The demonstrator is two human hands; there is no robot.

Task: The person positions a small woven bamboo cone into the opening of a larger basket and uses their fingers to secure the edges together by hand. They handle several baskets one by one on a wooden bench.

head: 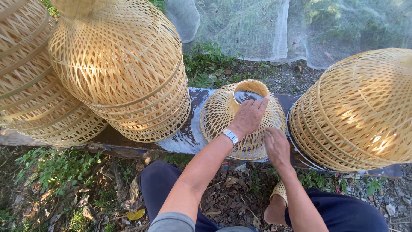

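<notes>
A small woven bamboo basket (219,114) lies upside down on a weathered wooden plank (189,135), its round open neck facing up. My left hand (248,117), with a metal watch on the wrist, rests on the basket's top beside the neck ring, fingers pressed on the weave. My right hand (277,147) touches the basket's lower right side, fingers curled against the strips. Neither hand lifts the basket.
Tall stacks of similar woven baskets stand at the left (124,73), far left (25,81) and right (360,111) of the plank. White netting (274,30) hangs behind. Grass, dry leaves and gravel cover the ground near my knees and sandalled foot (278,193).
</notes>
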